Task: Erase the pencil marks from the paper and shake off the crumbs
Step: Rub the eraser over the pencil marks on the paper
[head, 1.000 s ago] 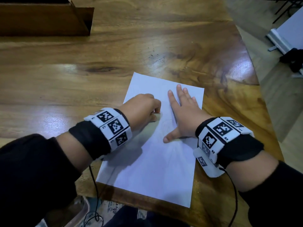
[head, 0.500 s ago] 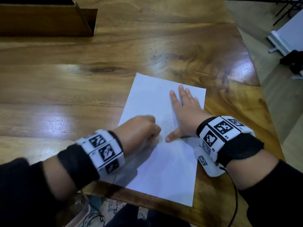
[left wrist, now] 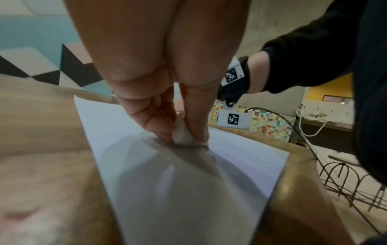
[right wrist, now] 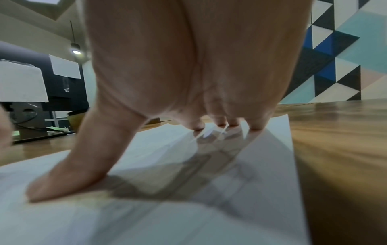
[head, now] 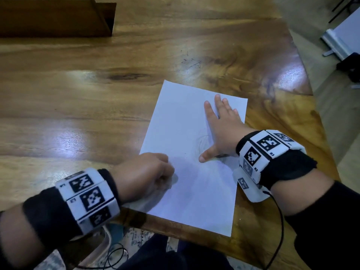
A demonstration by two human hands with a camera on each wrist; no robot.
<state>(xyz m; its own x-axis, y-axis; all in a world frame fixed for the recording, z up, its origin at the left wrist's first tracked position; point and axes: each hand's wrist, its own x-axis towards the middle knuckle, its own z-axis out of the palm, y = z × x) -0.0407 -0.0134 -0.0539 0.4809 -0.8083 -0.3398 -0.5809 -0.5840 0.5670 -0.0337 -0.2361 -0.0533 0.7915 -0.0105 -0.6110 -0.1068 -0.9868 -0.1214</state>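
A white sheet of paper [head: 185,117] lies on the wooden table [head: 78,106] near its front edge. My left hand [head: 150,172] sits at the sheet's lower left with curled fingers. In the left wrist view it pinches a small whitish eraser [left wrist: 181,134] whose tip touches the paper [left wrist: 188,190]. My right hand [head: 220,129] lies flat on the sheet's right part, fingers straight and spread, thumb out to the left. The right wrist view shows the same flat palm and thumb [right wrist: 83,165] pressing the paper [right wrist: 209,207]. Faint pencil lines [head: 202,141] show just left of the right hand.
A dark wooden box [head: 58,16] stands at the table's far left corner. The table's right edge [head: 319,117] runs close to the paper, with floor beyond. A black cable [head: 278,221] hangs from my right wrist band over the front edge.
My left hand has slid with the eraser down and to the left across the sheet, toward the near edge. The right hand has stayed pressed flat in place.
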